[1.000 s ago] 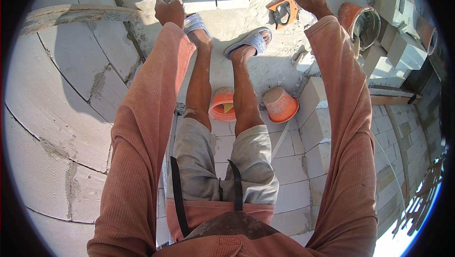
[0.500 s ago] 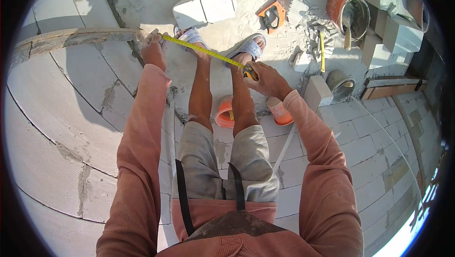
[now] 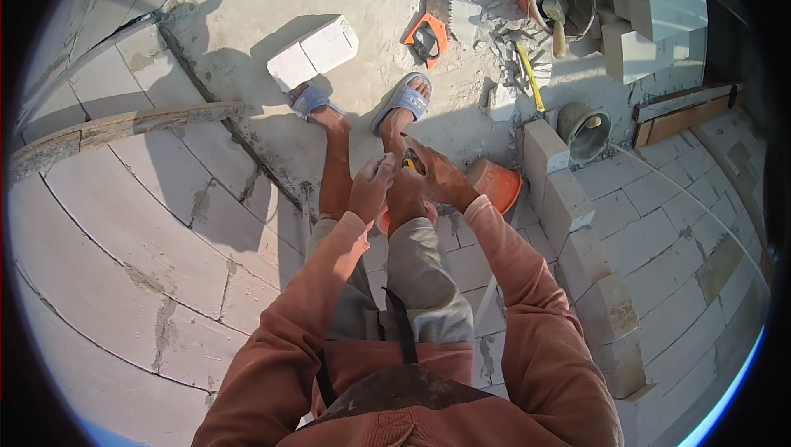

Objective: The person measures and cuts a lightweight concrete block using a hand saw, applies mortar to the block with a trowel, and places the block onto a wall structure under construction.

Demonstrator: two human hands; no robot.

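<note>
My right hand is closed around a tape measure, whose yellow and dark case shows between thumb and fingers. Just left of it, over my right shin, my left hand has its fingers curled together. Whatever they pinch, if anything, is hidden. No stretch of yellow blade shows between the hands. A white block rests on the floor beyond my left foot. A handsaw with an orange handle lies ahead of my right foot.
At the far right stands an orange bucket of mortar with a tool handle sticking out. A yellow-handled tool lies among rubble. White blocks are stacked beyond. Behind my hands lies a tipped orange bucket. A wooden plank rests along the left block wall.
My left hand has come from the plank's end to beside my right hand. The stretched yellow blade no longer shows between them. The view has shifted, and my right hand still holds the tape measure.
</note>
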